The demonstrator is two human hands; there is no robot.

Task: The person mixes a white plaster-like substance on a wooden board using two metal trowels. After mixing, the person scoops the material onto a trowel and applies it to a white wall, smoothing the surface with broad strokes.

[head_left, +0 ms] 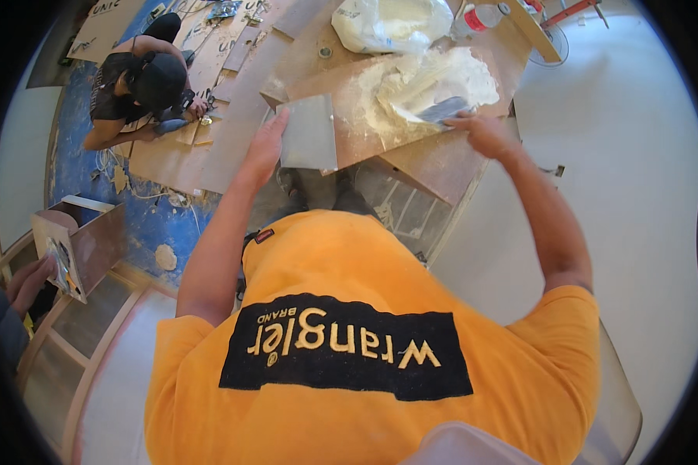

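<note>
My left hand (265, 149) grips the left edge of a flat, rectangular grey metal plate (309, 133), held out over the near edge of the work surface. My right hand (487, 135) is closed around a putty knife, its handle mostly hidden by the fingers. The knife's grey blade (444, 109) lies against a spread heap of cream-coloured plaster or filler (411, 84). Under that heap is a brown board (358, 138), dusted with pale powder.
Behind the heap stand an open white bag (392, 29) and a clear bottle (481, 18). A co-worker (143, 85) crouches at the far left over wooden strips. At the left edge, another person's hand (31, 280) is beside a wooden box (81, 246). White panels (620, 170) extend along the right.
</note>
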